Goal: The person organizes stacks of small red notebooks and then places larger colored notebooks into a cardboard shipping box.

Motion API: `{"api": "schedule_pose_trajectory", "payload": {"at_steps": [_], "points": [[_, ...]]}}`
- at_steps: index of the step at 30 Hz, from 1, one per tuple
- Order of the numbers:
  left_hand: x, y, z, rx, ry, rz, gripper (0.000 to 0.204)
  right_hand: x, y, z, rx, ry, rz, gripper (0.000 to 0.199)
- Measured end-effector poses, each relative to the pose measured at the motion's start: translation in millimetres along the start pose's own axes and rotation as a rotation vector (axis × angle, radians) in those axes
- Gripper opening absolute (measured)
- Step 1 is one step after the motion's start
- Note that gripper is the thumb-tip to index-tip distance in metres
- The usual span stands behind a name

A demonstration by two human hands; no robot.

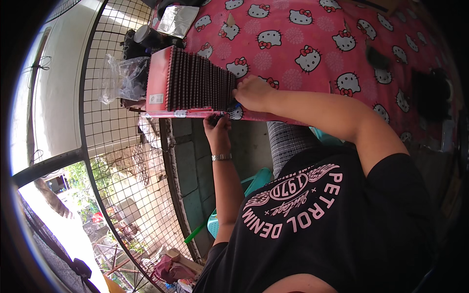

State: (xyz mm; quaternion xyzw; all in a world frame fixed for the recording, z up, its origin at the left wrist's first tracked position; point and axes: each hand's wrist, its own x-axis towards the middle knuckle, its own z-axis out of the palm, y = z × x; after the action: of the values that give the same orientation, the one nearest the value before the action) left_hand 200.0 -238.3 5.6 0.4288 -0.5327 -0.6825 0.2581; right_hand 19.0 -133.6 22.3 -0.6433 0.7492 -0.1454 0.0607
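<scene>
A row of red-covered spiral notebooks (157, 83) lies overlapped on the table's left end, their dark coil bindings side by side. My right hand (251, 93) is at the right end of that row, fingers bent and closed. A small dark thing with a bit of blue (236, 104) shows just under its fingertips. At the table's front edge, just below the notebooks, my left hand (218, 126) is closed around something small and dark. Its kind is hidden by the fingers. A metal-banded watch sits on my left wrist.
A pink cat-patterned cloth (264, 66) covers the table. Behind the notebooks lie a crumpled clear plastic bag (124, 73), a dark jar (146, 35) and a silvery packet (178, 22). A wire mesh (122, 195) runs along the left. Below stands a green plastic seat (256, 181).
</scene>
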Motion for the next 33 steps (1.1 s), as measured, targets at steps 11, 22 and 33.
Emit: {"api": "schedule_pose_trajectory", "payload": {"at_steps": [11,22,33], "points": [[3.7,-9.3,-1.6,0.036,-0.020,-0.031,0.038,8.0,-9.4,-3.6,-0.011,-0.270,0.017,0.020],[2.5,-13.8,3.2,0.019,-0.027,-0.094,0.037,3.8,-5.3,12.8,-0.111,0.022,-0.063,0.019],[8.5,-23.1,-0.1,0.064,0.009,-0.072,0.038,-2.4,-1.5,29.5,-0.132,0.171,-0.077,0.018]]}}
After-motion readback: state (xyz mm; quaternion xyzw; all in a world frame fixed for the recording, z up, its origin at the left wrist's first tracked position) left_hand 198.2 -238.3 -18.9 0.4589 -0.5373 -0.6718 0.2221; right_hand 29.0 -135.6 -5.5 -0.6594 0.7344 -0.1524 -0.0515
